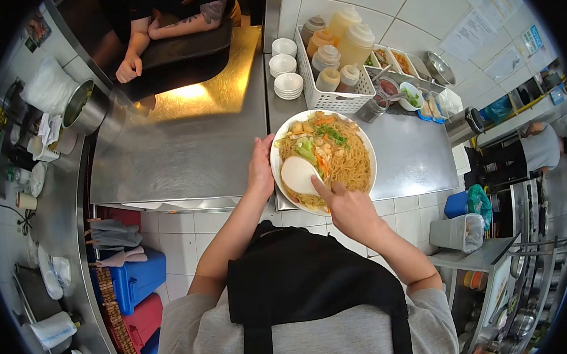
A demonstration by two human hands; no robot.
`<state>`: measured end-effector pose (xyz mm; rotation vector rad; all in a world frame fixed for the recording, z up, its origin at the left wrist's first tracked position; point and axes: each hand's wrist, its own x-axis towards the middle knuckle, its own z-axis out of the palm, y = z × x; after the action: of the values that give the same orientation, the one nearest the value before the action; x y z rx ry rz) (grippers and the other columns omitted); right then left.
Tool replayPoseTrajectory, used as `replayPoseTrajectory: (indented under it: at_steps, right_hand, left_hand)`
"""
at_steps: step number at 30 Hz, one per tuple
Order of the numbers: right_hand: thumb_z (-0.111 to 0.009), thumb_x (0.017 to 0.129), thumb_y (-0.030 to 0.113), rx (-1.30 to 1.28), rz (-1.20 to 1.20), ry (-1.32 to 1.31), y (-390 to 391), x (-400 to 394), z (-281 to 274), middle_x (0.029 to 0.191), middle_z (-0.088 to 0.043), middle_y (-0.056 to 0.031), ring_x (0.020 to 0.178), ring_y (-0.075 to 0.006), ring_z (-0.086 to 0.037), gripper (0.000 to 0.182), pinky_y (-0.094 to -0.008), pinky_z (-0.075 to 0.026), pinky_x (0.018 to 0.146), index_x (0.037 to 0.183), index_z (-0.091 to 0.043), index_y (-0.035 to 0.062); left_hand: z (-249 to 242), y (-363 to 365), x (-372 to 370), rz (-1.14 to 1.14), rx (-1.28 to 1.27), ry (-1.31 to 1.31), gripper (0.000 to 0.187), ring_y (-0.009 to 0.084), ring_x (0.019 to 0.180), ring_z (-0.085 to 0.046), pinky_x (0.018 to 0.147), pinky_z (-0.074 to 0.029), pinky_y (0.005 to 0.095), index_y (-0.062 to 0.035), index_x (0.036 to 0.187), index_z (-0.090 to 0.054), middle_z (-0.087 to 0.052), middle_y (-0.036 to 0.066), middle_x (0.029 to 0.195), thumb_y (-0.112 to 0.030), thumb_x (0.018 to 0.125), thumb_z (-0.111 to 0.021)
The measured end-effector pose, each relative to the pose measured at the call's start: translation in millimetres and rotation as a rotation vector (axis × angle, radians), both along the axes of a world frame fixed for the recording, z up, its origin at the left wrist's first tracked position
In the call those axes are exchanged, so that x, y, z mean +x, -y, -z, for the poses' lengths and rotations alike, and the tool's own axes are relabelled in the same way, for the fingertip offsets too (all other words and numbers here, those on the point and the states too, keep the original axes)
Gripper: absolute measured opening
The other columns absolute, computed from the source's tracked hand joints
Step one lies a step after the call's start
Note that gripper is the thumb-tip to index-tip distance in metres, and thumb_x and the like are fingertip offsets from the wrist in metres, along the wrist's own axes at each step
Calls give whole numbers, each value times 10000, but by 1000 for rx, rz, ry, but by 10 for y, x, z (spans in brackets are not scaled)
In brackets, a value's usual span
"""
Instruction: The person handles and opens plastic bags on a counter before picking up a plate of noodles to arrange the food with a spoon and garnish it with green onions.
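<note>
White noodle plate [359, 148] sits on the steel desk [417, 157], left hand [260, 168] gripping its rim, right hand [349, 209] maybe pinching the spoon [298, 175]; keep it level.

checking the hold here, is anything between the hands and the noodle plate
Nothing visible. The left hand grips the plate at its left rim, and the right hand reaches over the near rim, fingers on the white spoon lying on the noodles.
</note>
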<state>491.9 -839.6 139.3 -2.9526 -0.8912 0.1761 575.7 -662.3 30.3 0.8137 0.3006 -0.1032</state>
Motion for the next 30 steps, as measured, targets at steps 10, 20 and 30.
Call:
replayPoseTrajectory:
  at_steps: [10,20,30]
  right_hand:
    - [-526,666,-15,91,3,9,301,-187,165,756,-517,-94,534,-256,-568,609,-351,-477,482,1250,-431,132]
    - [-513,688,-2,99,-69,102,159,63,189,753,-537,-80,524,-220,-581,581,-335,-475,462,1246,-434,139]
    - [-541,668,26,7,-113,10,97,53,77,786,-552,-149,515,-263,-586,578,-346,-479,461,1232,-420,56]
  left_hand:
    - [14,16,-109,-34,61,33,598,195,1136,-398,982,-286,311,33,1243,-354,-426,125,1230,-455,916,-244]
    - [25,37,-116,-54,69,23,595,200,1141,-394,988,-279,311,37,1240,-353,-424,130,1231,-450,918,-238]
    - [-26,-56,-88,-52,73,34,613,227,1218,-325,1020,-236,316,36,1265,-329,-353,159,1310,-456,917,-221]
